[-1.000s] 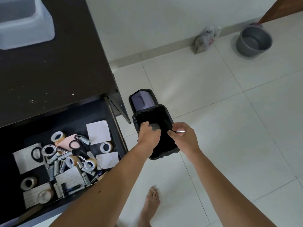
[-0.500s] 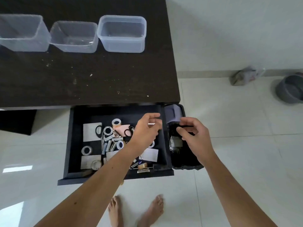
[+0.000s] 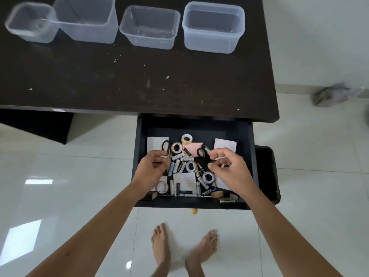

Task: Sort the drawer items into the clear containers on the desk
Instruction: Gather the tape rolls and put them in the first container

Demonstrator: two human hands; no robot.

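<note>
Both hands over open drawer [image 3: 194, 124] clutter: left hand [image 3: 151, 170] loosely curled, grip unclear; right hand [image 3: 229, 170] pinching small ring [image 3: 225, 166]; black bin [image 3: 267, 172] at right.

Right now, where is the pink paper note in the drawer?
In the head view, the pink note lies in the open drawer, near its back and middle, beyond both hands, between a white tape roll on its left and a black hair band on its right.

Left hand [image 3: 152, 170]: forearm extended forward, fingers loosely curled. Right hand [image 3: 229, 168]: forearm extended, fingers curled, thumb and forefinger close together.
</note>
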